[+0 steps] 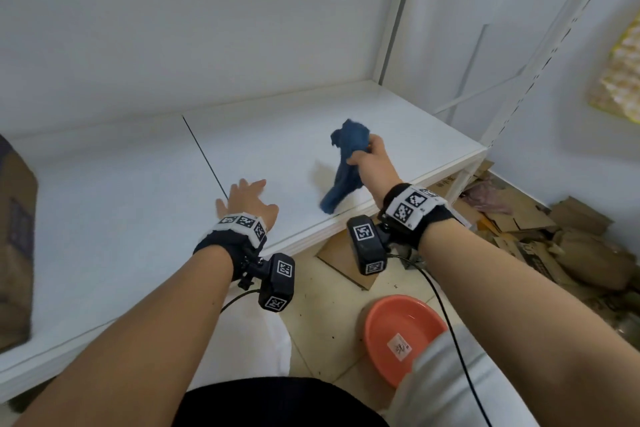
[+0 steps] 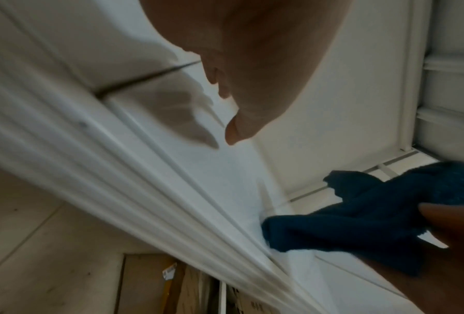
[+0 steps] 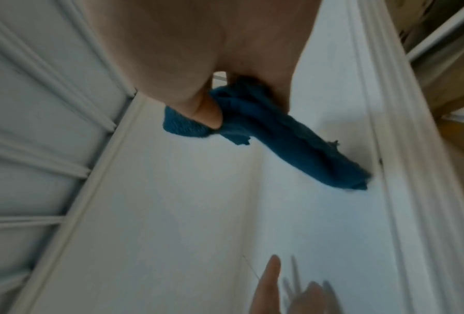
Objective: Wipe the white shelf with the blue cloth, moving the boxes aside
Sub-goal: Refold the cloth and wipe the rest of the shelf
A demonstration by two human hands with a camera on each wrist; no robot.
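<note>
My right hand (image 1: 372,163) grips the bunched dark blue terry cloth (image 1: 343,166), its tail hanging onto the flat white shelf (image 1: 138,204), while my left hand (image 1: 247,201) hovers open beside it

Blue cloth (image 1: 346,163), white shelf (image 1: 138,204), orange basin (image 1: 398,336), brown box (image 1: 15,243).

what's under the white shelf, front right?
Below the white shelf, on the tiled floor, lie flattened cardboard pieces that run back beneath its front edge, and an orange basin stands nearer the person. Anything further back is covered by the shelf board.
</note>
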